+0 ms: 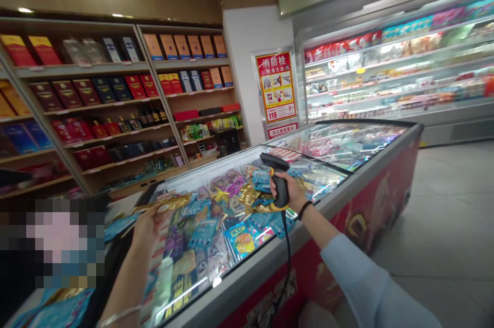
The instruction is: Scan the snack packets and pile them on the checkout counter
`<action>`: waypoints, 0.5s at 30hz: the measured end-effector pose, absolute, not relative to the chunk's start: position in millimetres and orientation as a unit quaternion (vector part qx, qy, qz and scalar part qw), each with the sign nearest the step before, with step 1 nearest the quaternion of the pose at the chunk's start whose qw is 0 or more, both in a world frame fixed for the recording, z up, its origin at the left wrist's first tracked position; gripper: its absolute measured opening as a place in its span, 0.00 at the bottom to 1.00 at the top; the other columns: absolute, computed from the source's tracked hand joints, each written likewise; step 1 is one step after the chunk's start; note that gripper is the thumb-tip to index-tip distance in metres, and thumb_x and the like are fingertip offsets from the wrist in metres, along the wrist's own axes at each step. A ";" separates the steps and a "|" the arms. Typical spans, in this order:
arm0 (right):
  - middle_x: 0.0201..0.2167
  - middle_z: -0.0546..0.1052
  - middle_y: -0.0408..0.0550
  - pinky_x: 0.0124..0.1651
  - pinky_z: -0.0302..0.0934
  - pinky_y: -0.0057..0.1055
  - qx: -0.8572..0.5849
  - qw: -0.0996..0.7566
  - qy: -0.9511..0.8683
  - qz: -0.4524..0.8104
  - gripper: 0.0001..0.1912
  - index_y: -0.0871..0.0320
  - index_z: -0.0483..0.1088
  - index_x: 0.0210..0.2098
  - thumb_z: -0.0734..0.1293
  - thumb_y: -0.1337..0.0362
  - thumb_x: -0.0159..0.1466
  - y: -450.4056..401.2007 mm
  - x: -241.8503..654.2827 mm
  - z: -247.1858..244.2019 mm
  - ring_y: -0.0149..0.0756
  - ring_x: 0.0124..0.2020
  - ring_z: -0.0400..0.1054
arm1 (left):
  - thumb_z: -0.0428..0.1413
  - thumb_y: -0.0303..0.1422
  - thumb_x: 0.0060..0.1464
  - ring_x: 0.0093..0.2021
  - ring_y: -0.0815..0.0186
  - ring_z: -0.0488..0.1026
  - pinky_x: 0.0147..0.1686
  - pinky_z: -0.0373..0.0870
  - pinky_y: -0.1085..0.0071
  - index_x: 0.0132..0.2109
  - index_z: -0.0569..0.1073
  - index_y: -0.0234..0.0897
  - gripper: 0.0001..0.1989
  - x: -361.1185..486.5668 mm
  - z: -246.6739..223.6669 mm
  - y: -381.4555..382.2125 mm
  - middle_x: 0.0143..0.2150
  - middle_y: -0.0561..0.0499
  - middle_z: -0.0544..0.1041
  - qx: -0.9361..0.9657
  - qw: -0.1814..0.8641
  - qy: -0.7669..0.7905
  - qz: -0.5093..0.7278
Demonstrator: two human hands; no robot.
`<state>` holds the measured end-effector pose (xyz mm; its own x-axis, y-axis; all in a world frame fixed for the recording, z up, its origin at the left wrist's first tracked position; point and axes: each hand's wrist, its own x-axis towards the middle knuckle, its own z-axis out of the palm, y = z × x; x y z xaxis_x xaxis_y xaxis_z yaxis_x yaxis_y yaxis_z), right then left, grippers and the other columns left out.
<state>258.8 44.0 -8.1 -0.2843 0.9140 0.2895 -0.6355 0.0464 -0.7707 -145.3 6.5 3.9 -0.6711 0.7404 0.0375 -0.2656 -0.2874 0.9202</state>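
Note:
In my right hand (291,191) is a black barcode scanner (282,189) with yellow trim, its cord hanging over the freezer's front edge. Beside and beneath it, gold and blue packets (257,189) lie heaped on the glass lid. My left hand (152,217) is at the left end of the freezer, next to a gold packet (173,202); its fingers are blurred, and whether they grip the packet is unclear. Between my hands, blue packets (204,230) lie scattered over the glass.
A long chest freezer (247,277) with a red side stretches to the back right. Shelves of boxes (111,104) line the left wall. A lit refrigerated case (397,65) stands at the right. More blue packets (64,310) lie at the lower left, beside a pixelated area.

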 end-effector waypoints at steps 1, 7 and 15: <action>0.14 0.66 0.39 0.14 0.52 0.25 -0.165 0.594 -0.428 0.661 0.11 0.56 0.64 0.24 0.65 0.55 0.51 45.0 272.7 -11.2 0.28 0.12 0.58 | 0.48 0.19 0.49 0.24 0.68 0.76 0.29 0.79 0.70 0.34 0.73 0.34 0.11 -130.5 8.0 12.8 0.24 0.52 0.76 0.243 0.344 0.491 0.762; 0.14 0.65 0.39 0.15 0.54 0.26 -0.182 0.653 -0.395 0.620 0.11 0.56 0.64 0.23 0.65 0.55 0.50 55.0 311.4 -36.2 0.28 0.12 0.58 | 0.54 0.21 0.47 0.30 0.68 0.77 0.42 0.78 0.64 0.36 0.70 0.34 0.07 -0.9 15.5 56.5 0.30 0.52 0.76 0.332 0.413 0.416 0.739; 0.13 0.66 0.41 0.17 0.55 0.26 -0.204 0.649 -0.346 0.646 0.12 0.56 0.63 0.23 0.65 0.54 0.50 69.9 320.5 -62.2 0.29 0.13 0.59 | 0.57 0.34 0.51 0.51 0.57 0.72 0.56 0.65 0.55 0.48 0.72 0.37 0.16 110.3 -21.3 97.1 0.50 0.43 0.76 0.604 0.208 0.502 0.583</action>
<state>320.5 69.9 -62.2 -0.0736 0.9801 0.1845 -0.6973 0.0817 -0.7121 110.3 97.1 -21.3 -0.1833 0.8490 0.4955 0.3640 -0.4096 0.8365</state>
